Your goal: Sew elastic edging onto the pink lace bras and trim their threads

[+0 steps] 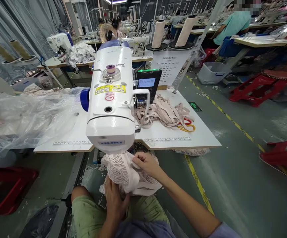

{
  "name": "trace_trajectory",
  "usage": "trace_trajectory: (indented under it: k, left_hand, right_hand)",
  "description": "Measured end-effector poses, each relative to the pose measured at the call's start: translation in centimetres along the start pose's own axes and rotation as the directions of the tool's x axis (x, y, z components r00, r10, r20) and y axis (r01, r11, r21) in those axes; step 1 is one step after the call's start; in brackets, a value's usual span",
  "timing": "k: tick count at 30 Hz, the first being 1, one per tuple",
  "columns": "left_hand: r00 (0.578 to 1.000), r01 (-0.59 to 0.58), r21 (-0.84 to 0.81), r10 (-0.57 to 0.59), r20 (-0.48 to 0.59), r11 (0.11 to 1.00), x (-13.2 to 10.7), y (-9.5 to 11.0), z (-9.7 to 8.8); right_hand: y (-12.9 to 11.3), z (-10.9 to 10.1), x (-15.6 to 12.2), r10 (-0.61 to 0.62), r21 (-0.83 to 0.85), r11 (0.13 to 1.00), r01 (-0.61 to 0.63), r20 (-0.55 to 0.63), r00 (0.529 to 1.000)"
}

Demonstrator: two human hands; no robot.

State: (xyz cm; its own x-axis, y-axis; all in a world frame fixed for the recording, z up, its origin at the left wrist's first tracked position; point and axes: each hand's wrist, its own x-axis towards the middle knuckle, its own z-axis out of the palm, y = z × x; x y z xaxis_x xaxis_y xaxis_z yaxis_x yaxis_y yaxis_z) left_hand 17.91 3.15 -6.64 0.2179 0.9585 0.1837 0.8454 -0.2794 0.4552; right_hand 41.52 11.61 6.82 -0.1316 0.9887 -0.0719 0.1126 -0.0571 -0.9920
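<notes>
Lace garment (pixel 123 172) sits bunched below the surface's near edge, under the sewing machine (pixel 111 109). Your right hand (pixel 145 163) pinches its top; left hand (pixel 115 200) grips the bottom. Likely positioning step; next calls for feeding it flat.

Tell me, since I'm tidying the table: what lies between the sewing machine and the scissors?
In the head view, a heap of beige straps lies between the sewing machine and the scissors.

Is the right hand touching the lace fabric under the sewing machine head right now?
Touching. The head view shows the right hand pinching the upper edge of the lace fabric, with fingertips pressed into the cloth.
</notes>
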Motion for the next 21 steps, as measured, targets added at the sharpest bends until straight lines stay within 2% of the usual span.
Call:
trace_trajectory:
  k: [1, 3, 6, 8, 10, 11, 12, 14, 16, 18, 20, 21]
  left_hand:
    - [0.999, -0.032, 0.027, 0.032, 0.003, 0.999, 0.0, -0.8, -0.1]
    - [0.994, -0.111, 0.094, 0.11, 0.019, 0.989, 0.2, -2.7, -1.6]
    - [0.977, -0.213, 0.207, 0.21, 0.035, 0.955, 1.0, -4.9, -6.1]
    - [0.97, -0.219, 0.265, 0.239, -0.045, 0.939, 1.7, -4.8, -8.7]
    - [0.949, -0.209, 0.294, 0.265, -0.168, 0.933, 2.3, -3.2, -9.6]
    - [0.942, -0.219, 0.299, 0.28, -0.182, 0.929, 2.5, -2.1, -9.2]
    - [0.946, -0.24, 0.29, 0.29, -0.144, 0.927, 2.6, -0.9, -8.3]
    - [0.956, -0.292, 0.222, 0.289, 0.049, 0.93, 2.5, 1.2, -5.5]
    - [0.937, -0.312, 0.121, 0.284, 0.205, 0.943, 1.9, 2.6, -2.6]
    - [0.936, -0.283, 0.022, 0.271, 0.224, 0.959, 0.5, 3.4, -0.5]
    - [0.963, -0.22, -0.055, 0.226, 0.15, 0.974, -1.7, 4.0, 0.3]
    - [0.981, -0.165, -0.07, 0.171, 0.093, 0.984, -2.9, 4.3, 0.3]
  right_hand:
    - [0.0, -0.1, -0.3, -0.003, -0.03, 1.0, 0.003, 0.0, 1.0]
    - [-0.1, -1.0, -1.2, 0.008, -0.108, 0.994, -0.008, 0.002, 1.0]
    - [0.3, -3.8, -3.6, 0.026, -0.244, 0.969, -0.033, -0.032, 0.999]
    - [1.2, -6.4, -5.4, 0.04, -0.342, 0.937, -0.071, -0.098, 0.994]
    - [2.6, -9.0, -7.0, 0.058, -0.447, 0.883, -0.141, -0.195, 0.979]
    - [3.4, -10.2, -7.7, 0.069, -0.513, 0.836, -0.196, -0.256, 0.964]
    - [4.1, -11.2, -8.2, 0.087, -0.59, 0.765, -0.258, -0.301, 0.95]
    - [5.4, -12.6, -8.8, 0.134, -0.734, 0.586, -0.343, -0.33, 0.934]
    - [6.3, -12.8, -8.8, 0.186, -0.831, 0.451, -0.325, -0.269, 0.945]
    - [6.8, -11.8, -7.9, 0.143, -0.87, 0.454, -0.193, -0.143, 0.979]
    - [7.3, -9.6, -6.1, -0.002, -0.852, 0.523, 0.009, 0.009, 1.0]
    - [7.5, -8.0, -4.6, -0.076, -0.825, 0.554, 0.115, 0.088, 0.993]
